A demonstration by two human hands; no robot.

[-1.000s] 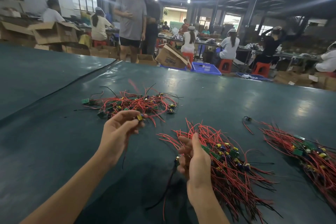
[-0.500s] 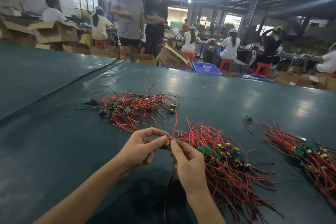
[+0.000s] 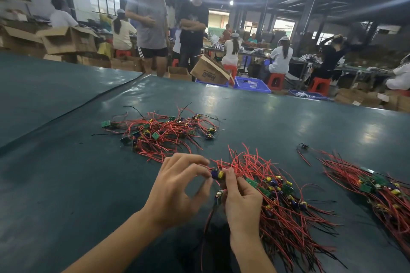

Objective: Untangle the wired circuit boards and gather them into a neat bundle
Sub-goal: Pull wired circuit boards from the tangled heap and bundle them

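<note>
A small circuit board with blue and yellow parts (image 3: pixel 216 174) is pinched between my left hand (image 3: pixel 179 190) and my right hand (image 3: pixel 240 199); its red and black wires hang down below. Another small board (image 3: pixel 219 195) shows under my right thumb. Right beside my right hand lies a bundle of boards with red wires (image 3: pixel 286 201), roughly lined up. A tangled pile of boards and red wires (image 3: pixel 162 133) lies farther back on the dark green table (image 3: pixel 66 184).
A third bundle of wired boards (image 3: pixel 383 190) lies at the right edge, with one loose black part (image 3: pixel 302 146) near it. Beyond the table's far edge stand two people, cardboard boxes (image 3: pixel 210 71) and blue crates (image 3: pixel 251 84).
My left hand came from the tangled pile toward me with one board and met my right hand; both now hold that board by the near bundle.
</note>
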